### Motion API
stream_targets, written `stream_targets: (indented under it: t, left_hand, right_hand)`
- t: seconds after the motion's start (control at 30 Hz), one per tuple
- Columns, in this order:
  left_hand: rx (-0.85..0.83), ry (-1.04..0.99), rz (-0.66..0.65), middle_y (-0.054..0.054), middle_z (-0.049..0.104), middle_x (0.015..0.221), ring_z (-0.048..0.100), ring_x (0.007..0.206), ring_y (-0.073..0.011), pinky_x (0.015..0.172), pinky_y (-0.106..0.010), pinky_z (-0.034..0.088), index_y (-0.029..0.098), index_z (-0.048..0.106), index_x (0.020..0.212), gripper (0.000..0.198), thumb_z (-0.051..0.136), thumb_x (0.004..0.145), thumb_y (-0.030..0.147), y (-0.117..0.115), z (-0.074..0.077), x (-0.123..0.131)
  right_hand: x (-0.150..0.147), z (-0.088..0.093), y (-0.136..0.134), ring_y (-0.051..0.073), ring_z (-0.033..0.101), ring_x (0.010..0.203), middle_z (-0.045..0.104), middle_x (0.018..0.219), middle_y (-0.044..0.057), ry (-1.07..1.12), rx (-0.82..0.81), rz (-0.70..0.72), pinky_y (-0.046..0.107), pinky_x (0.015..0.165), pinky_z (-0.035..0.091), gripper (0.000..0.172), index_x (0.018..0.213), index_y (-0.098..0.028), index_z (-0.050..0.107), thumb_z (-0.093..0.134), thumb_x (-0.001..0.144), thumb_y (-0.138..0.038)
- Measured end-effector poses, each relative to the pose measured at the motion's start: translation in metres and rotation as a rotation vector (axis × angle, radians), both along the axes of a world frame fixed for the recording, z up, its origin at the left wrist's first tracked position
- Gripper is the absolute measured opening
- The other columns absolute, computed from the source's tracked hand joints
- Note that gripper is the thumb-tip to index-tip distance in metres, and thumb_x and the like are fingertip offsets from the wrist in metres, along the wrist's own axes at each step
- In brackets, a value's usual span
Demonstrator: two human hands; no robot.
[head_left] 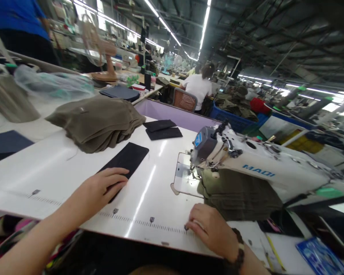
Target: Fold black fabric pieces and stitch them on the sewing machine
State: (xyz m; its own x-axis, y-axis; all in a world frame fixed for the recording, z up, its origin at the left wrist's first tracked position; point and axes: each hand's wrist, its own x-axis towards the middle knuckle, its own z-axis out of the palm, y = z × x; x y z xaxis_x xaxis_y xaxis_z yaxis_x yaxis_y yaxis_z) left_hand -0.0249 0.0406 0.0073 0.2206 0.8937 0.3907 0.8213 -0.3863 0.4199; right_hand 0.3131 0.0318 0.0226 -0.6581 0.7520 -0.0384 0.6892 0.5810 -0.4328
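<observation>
My left hand [103, 187] lies flat with fingers stretched out on the near end of a black fabric strip [129, 156] on the white sewing table [60, 168]. My right hand [212, 229] rests near the table's front edge with its fingers curled down on the surface; whether it holds anything is hidden. Just beyond that hand an olive fabric piece [237, 194] lies under the white sewing machine [258, 164]. A stack of folded olive fabric [97, 120] sits at the left back of the table, and two black strips [162, 130] lie behind the first one.
A printed ruler scale [149, 223] runs along the table's front edge. A blue crate with olive cloth [235, 114] stands beyond the machine. A person in a white top [199, 89] sits further back. A person in blue [20, 26] stands at the far left. A blue card [321, 256] lies at lower right.
</observation>
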Motion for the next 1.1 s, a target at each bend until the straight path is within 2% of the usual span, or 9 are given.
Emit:
stream_targets:
  t: [0.13,0.23,0.33,0.47,0.57,0.7,0.9,0.97,1.1]
  left_hand:
    - [-0.043,-0.191,-0.247,-0.004,0.065,0.093,0.061,0.08,-0.0153,0.069,-0.022,0.049,0.02,0.065,0.085,0.028,0.042,0.086,0.035,0.018,0.04,0.082]
    - [-0.084,-0.313,-0.261,-0.004,0.066,0.077,0.059,0.065,-0.0136,0.055,-0.02,0.046,0.018,0.065,0.086,0.025,0.045,0.083,0.033,0.033,0.065,0.13]
    - [-0.09,-0.435,-0.207,-0.001,0.064,0.064,0.057,0.054,-0.0121,0.052,-0.021,0.044,0.016,0.064,0.093,0.027,0.048,0.079,0.032,0.048,0.087,0.158]
    - [-0.157,-0.579,-0.219,0.0,0.061,0.058,0.053,0.048,-0.011,0.048,-0.021,0.044,0.013,0.063,0.094,0.031,0.05,0.075,0.034,0.061,0.107,0.178]
    - [-0.27,-0.64,-0.243,0.0,0.06,0.057,0.051,0.045,-0.0102,0.045,-0.022,0.042,0.012,0.062,0.097,0.035,0.052,0.073,0.035,0.065,0.113,0.188]
    - [-0.451,-0.731,-0.245,0.001,0.057,0.053,0.045,0.041,-0.0077,0.041,-0.019,0.037,0.009,0.059,0.104,0.045,0.057,0.069,0.039,0.068,0.112,0.196]
    - [-0.589,-0.828,-0.378,0.002,0.053,0.048,0.04,0.036,-0.0051,0.036,-0.017,0.03,0.011,0.06,0.084,0.037,0.06,0.07,0.045,0.078,0.11,0.201]
    - [-0.555,-0.819,-0.369,0.003,0.051,0.046,0.039,0.036,-0.0051,0.036,-0.017,0.03,0.012,0.059,0.077,0.034,0.061,0.069,0.044,0.08,0.11,0.203]
    - [-0.274,-0.715,-0.233,0.002,0.053,0.049,0.045,0.041,-0.0076,0.04,-0.018,0.036,0.013,0.058,0.075,0.025,0.061,0.069,0.038,0.08,0.11,0.197]
  right_hand:
    - [0.048,-0.02,-0.026,0.012,0.046,0.058,0.047,0.059,-0.001,0.045,0.035,-0.345,0.026,0.055,0.03,0.036,0.055,-0.018,0.04,0.044,0.087,-0.034]
    - [0.06,-0.035,-0.036,0.012,0.043,0.056,0.043,0.056,-0.002,0.132,0.048,-0.454,0.025,0.053,0.028,0.039,0.053,-0.018,0.035,0.04,0.088,-0.035]
    - [0.056,-0.043,-0.038,0.012,0.044,0.057,0.044,0.056,-0.001,0.173,0.106,-0.487,0.025,0.053,0.027,0.037,0.054,-0.018,0.033,0.04,0.087,-0.034]
    - [0.049,-0.05,-0.036,0.013,0.044,0.058,0.046,0.057,0.0,0.145,0.216,-0.494,0.026,0.055,0.026,0.034,0.055,-0.018,0.035,0.041,0.086,-0.032]
    - [0.049,-0.054,-0.035,0.013,0.045,0.06,0.048,0.059,0.0,0.156,0.249,-0.491,0.026,0.055,0.025,0.033,0.056,-0.018,0.037,0.041,0.086,-0.03]
    - [0.052,-0.056,-0.038,0.013,0.046,0.062,0.049,0.061,0.001,0.179,0.244,-0.494,0.026,0.056,0.026,0.031,0.057,-0.017,0.038,0.042,0.086,-0.029]
    - [0.053,-0.053,-0.039,0.014,0.046,0.064,0.051,0.063,0.001,0.177,0.184,-0.514,0.026,0.058,0.027,0.028,0.058,-0.017,0.042,0.048,0.084,-0.026]
    - [0.053,-0.051,-0.039,0.014,0.046,0.065,0.052,0.064,0.0,0.188,0.173,-0.512,0.026,0.058,0.027,0.026,0.059,-0.017,0.043,0.05,0.083,-0.024]
    - [0.055,-0.05,-0.04,0.014,0.046,0.066,0.053,0.066,0.0,0.199,0.17,-0.517,0.027,0.059,0.027,0.025,0.059,-0.017,0.045,0.052,0.082,-0.023]
